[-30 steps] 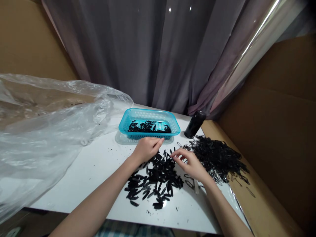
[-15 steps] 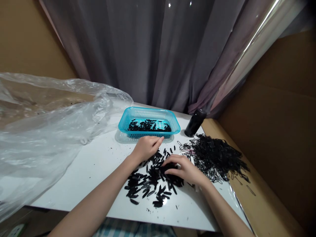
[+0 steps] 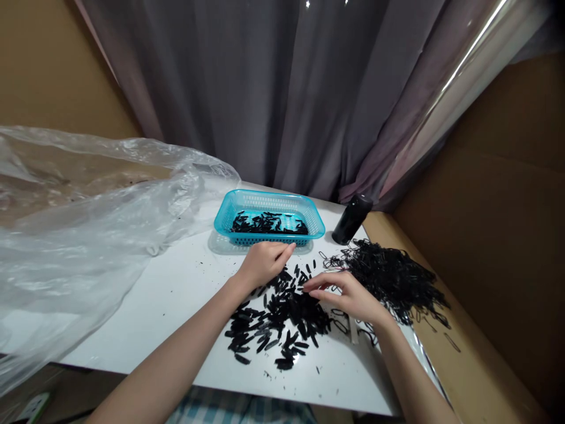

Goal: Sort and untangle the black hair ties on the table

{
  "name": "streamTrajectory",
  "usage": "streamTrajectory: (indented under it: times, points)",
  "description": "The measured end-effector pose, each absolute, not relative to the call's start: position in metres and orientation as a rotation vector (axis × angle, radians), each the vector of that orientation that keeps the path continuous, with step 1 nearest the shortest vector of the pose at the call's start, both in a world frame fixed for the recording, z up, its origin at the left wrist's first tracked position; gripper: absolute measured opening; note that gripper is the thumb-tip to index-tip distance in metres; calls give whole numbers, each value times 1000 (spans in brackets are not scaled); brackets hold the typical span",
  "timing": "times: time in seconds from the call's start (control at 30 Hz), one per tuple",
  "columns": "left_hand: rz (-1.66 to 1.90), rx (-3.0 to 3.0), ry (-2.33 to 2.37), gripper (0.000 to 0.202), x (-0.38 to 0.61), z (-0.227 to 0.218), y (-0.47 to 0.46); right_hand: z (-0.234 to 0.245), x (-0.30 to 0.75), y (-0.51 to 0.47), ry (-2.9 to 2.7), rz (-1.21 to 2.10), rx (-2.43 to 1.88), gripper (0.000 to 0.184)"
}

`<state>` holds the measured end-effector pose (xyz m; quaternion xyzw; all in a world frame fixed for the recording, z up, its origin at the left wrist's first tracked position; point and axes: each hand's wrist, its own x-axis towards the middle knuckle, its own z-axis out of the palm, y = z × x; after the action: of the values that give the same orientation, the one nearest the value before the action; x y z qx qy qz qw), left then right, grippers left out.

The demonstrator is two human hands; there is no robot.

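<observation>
Since half a second ago, the right hand [image 3: 348, 294] has drawn back toward two o'clock over the black pieces [image 3: 282, 307], thumb and fingertips nearer each other; whether they pinch one, I cannot tell. The left hand [image 3: 263, 262] stays curled at the pile's twelve o'clock, contents hidden, just before the blue basket [image 3: 273, 202].

Small, slender black pieces [image 3: 302, 307] lie jumbled at various angles in a loose, low heap on the white surface [image 3: 145, 330], nearer its front edge than its back edge.
</observation>
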<state>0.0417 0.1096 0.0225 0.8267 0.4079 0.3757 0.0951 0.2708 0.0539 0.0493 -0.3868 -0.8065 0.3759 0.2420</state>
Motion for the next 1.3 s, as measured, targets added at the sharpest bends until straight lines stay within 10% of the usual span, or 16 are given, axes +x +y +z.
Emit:
streamTrajectory:
  times: [0.83,1.3]
  points:
    - [664,2225,1073,20,23,20,120,41,279,61,-2335,766,-1341,19]
    - [1312,1873,1019,21,28,39,118,50,280,49,-1978,679,-1176,44]
